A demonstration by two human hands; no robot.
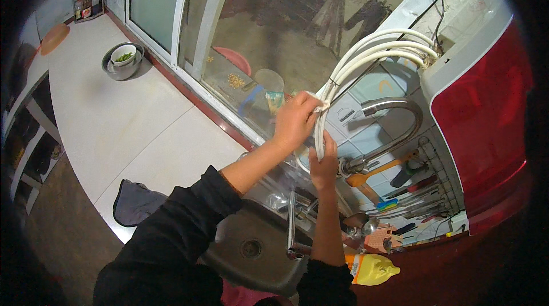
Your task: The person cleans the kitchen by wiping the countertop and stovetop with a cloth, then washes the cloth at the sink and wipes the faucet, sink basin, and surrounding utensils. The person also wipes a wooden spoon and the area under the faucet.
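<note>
A bundle of white hoses (341, 68) arches out from the side of a red and white wall-mounted appliance (480, 134) and bends down behind the sink. My left hand (296, 117) pinches a small white piece, perhaps cloth or tissue (321, 106), against the bundle. Just below it, my right hand (324, 162) has its fingers around the lower stretch of the hoses. A dark thin tie circles the bundle above my left hand. Beside my right hand rises a curved metal faucet (414, 121). Beneath my forearms lies a dark sink basin (240, 237).
A second faucet (292, 220) stands at the sink. Utensils, including a wooden spoon (358, 179), hang on the tiled wall. A yellow bottle (375, 269) is at lower right. The white counter (150, 121) holds a grey cloth (137, 203) and a metal bowl (122, 72), along a sliding window (206, 49).
</note>
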